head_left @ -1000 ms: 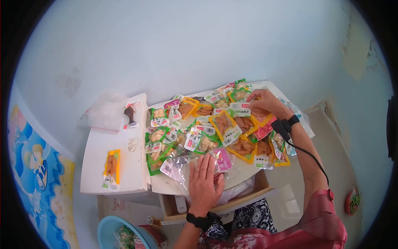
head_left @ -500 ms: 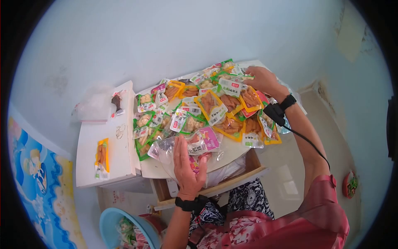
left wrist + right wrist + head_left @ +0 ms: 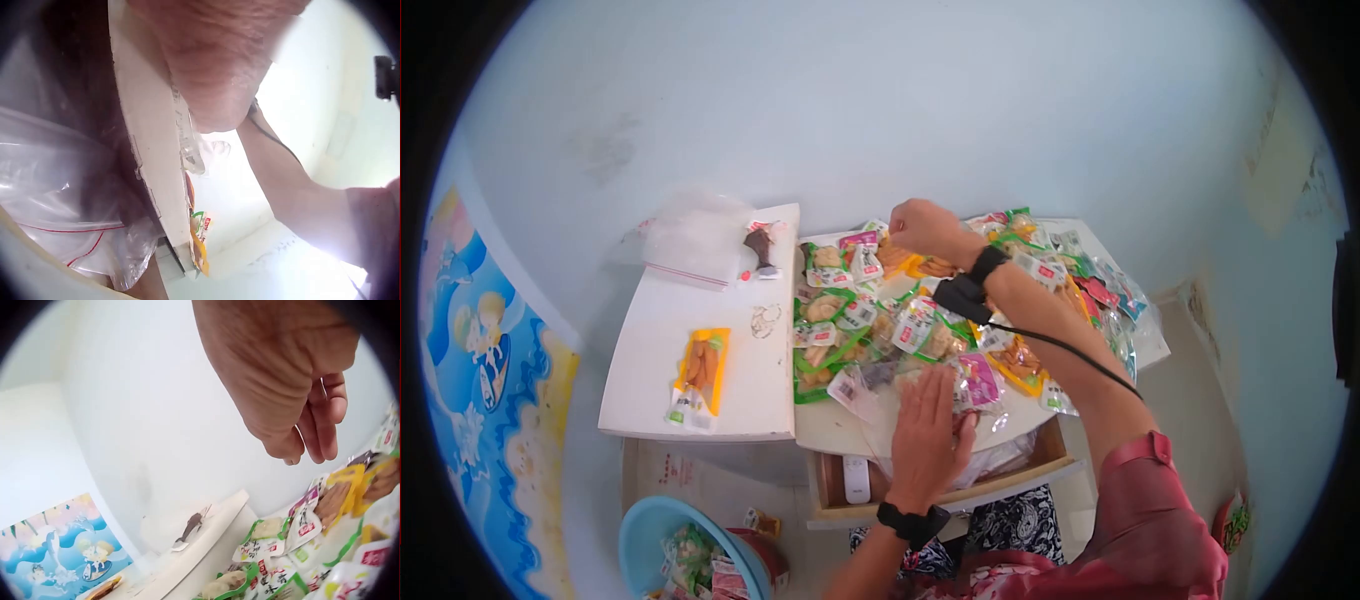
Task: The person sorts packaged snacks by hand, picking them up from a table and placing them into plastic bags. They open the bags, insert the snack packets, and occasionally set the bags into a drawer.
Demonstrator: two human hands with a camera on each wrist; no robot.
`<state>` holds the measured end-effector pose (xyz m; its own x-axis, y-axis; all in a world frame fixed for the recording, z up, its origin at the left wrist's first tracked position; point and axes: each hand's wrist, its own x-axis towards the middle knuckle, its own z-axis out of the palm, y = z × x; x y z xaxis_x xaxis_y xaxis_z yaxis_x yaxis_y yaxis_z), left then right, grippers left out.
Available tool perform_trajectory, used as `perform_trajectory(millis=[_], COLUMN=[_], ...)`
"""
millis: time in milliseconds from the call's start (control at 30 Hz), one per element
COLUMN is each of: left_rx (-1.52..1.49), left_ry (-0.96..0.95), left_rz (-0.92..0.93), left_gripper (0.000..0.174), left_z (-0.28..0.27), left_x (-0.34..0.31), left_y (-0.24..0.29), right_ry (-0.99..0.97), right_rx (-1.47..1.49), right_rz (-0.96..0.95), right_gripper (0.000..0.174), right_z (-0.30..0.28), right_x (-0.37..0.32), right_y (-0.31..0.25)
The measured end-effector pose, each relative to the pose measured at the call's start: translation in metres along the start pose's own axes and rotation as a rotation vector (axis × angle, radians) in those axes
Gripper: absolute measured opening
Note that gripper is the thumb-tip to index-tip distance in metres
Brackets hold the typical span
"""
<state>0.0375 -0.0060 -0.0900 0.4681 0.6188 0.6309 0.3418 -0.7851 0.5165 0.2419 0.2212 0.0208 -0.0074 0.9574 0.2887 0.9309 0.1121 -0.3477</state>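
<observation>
My left hand [image 3: 927, 430] lies with straight fingers on a clear plastic bag [image 3: 855, 392] at the front edge of the table. A purple-and-white snack packet [image 3: 980, 380] shows beside its fingertips. Over the back of the pile, my right hand [image 3: 930, 230] hangs with its fingers loosely bent. In the right wrist view that hand [image 3: 281, 375] has nothing between thumb and fingers. Below it lie yellow-edged packets [image 3: 340, 497] of brown food and a green-edged packet [image 3: 269, 529] of pale food.
A separate white tabletop [image 3: 640, 350] on the left bears a yellow packet [image 3: 700, 372], a dark packet [image 3: 760, 250] and a clear bag [image 3: 695, 235]. An open drawer [image 3: 840, 515] under the table holds plastic bags [image 3: 56, 244]. A blue basin [image 3: 632, 540] with packets stands on the floor.
My right hand has moved left from the right back of the pile, where its fingers were at a green-edged packet. My left hand stays by the clear bag; the head view has shifted.
</observation>
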Motion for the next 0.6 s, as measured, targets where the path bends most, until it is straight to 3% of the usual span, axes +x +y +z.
perform_trajectory(millis=[133, 233, 267, 367, 500, 600], left_rx=[0.000, -0.012, -0.013, -0.021, -0.019, -0.015], left_ry=[-0.011, -0.021, -0.031, -0.049, -0.065, -0.059], left_rz=[0.003, -0.002, -0.008, -0.015, -0.021, -0.022], left_gripper=[0.066, 0.067, 0.068, 0.068, 0.069, 0.068], left_z=[0.002, -0.001, -0.002, -0.003, -0.004, -0.003], left_x=[-0.003, -0.002, -0.002, -0.001, 0.000, -0.001], left_y=[-0.005, -0.006, -0.005, -0.004, -0.004, -0.004], right_ry=[-0.092, -0.075, -0.085, -0.126, -0.154, -0.122], right_rx=[-0.128, -0.177, -0.194, -0.190, -0.143, -0.073], right_rz=[0.129, 0.087, 0.086, 0.095, 0.170, 0.204], right_gripper=[0.032, 0.041, 0.052, 0.057, 0.059, 0.049], right_z=[0.046, 0.061, 0.065, 0.075, 0.078, 0.077], right_x=[0.031, 0.030, 0.027, 0.028, 0.028, 0.026], right_y=[-0.021, -0.028, -0.030, -0.030, -0.032, -0.026])
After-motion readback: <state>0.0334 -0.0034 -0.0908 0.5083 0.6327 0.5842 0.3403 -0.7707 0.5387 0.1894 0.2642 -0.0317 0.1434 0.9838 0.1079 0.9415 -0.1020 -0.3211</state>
